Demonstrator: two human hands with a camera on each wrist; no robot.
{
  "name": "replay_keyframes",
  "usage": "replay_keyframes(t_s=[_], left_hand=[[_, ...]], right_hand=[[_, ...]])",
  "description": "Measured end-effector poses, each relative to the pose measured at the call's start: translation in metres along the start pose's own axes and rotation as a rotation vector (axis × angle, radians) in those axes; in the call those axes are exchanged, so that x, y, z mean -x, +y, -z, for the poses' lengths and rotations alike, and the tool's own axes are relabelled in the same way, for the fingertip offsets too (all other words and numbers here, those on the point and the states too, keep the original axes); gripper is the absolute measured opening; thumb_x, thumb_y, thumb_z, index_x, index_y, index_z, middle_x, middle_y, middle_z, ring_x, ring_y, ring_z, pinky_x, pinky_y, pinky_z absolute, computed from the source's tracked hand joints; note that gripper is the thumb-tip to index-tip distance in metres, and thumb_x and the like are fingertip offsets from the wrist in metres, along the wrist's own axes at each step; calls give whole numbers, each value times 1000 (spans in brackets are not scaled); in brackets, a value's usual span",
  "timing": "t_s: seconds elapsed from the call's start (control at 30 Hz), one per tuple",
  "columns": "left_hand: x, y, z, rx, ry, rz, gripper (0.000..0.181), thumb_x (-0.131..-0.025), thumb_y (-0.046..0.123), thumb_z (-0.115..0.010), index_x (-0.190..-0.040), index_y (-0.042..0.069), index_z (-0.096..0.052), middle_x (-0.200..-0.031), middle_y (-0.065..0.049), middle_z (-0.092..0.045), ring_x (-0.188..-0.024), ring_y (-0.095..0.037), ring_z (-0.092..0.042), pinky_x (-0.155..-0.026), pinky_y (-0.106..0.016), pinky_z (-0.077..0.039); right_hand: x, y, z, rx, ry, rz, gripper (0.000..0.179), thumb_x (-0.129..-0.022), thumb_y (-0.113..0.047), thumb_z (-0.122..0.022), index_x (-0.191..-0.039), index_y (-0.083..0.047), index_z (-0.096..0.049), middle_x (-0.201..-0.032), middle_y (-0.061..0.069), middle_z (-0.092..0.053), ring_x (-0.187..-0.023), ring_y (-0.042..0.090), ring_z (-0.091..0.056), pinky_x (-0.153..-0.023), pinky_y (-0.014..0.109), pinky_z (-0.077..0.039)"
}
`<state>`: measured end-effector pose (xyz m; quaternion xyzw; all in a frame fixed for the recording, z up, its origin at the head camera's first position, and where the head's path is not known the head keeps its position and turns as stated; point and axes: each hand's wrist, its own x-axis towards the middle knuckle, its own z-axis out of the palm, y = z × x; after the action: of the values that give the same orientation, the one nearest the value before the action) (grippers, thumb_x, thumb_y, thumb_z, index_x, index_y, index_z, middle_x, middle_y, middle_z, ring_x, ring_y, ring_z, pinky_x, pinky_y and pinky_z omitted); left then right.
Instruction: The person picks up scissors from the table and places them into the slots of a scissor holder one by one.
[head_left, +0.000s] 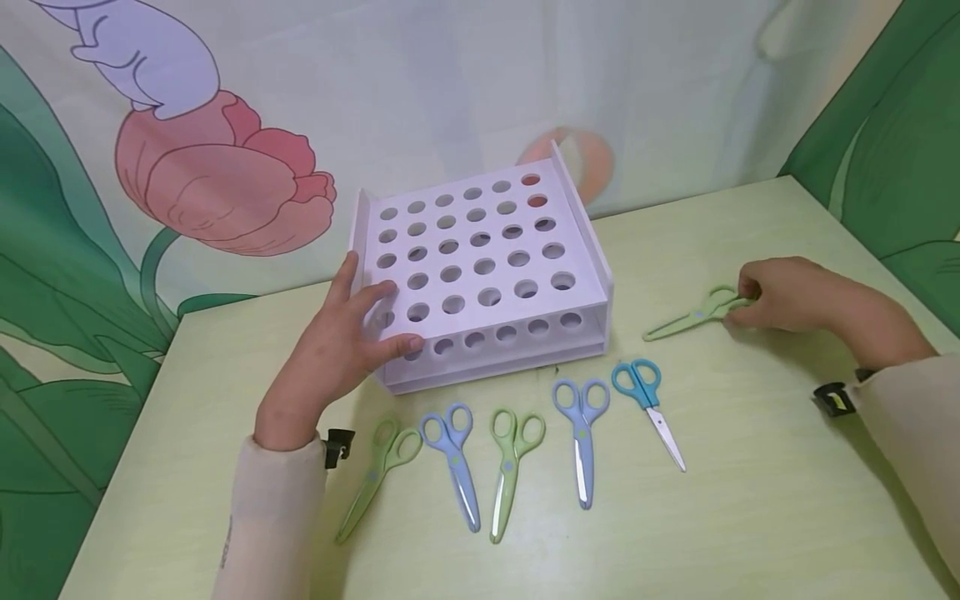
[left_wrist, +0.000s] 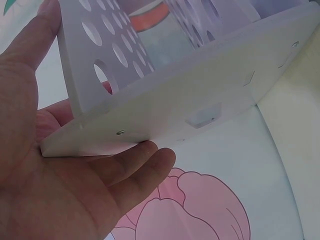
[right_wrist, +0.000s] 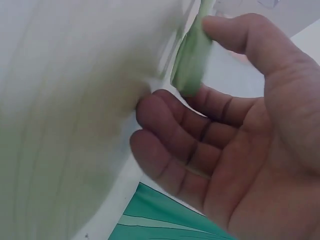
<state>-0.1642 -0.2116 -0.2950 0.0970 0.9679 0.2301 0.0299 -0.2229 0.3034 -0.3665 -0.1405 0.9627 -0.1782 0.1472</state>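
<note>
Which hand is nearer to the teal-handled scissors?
The right. The right hand pinches green scissors beyond and to the right of the teal-handled scissors; the left hand holds the near-left corner of the perforated rack, farther off to their left.

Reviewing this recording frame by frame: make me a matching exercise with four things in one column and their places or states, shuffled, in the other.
Column one
1. Left hand
2. Right hand
3. Scissors with teal handles and bare metal blades
4. Large pink printed flower

Column two
A. Lying on the pale yellow-green tabletop, untouched
B. On the pale backdrop, at the left of the head view
C. Gripping the whitish box-shaped rack with round holes
D. Pinching light green plastic scissors by the handle end

Pairs: 1-C, 2-D, 3-A, 4-B
</note>
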Motion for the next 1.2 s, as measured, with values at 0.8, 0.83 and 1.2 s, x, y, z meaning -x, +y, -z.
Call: replay_keyframes(t_s=[0.8, 0.83, 1.2], left_hand=[[0, -2, -2, 9, 9, 6, 87, -82, 54, -80, -150, 11, -48, -169, -5, 8, -146, -42, -26, -112, -57, -32], [0, -2, -2, 8, 9, 6, 87, -82, 53, -80, -150, 11, -48, -169, -5, 8, -146, -42, -26, -112, -57, -32], [0, -1, -1, 4, 6, 8, 85, -83, 52, -80, -151, 11, -47, -169, -6, 8, -146, -42, -27, -113, -55, -31]], right_hand=[[10, -24, 22, -443, 188, 54, 27, -101, -11, -64, -123, -1, -52, -93, 14, -71, -78, 27, -71, -71, 25, -54], [10, -25, 22, -453, 204, 58, 25, -101, -11, -63, -122, -1, -53, -94, 12, -71, -78, 25, -72, -71, 24, -54], [15, -40, 24, -486, 324, 77, 25, -103, -8, -57, -125, 3, -60, -97, 7, -73, -75, 9, -70, -70, 20, -55]])
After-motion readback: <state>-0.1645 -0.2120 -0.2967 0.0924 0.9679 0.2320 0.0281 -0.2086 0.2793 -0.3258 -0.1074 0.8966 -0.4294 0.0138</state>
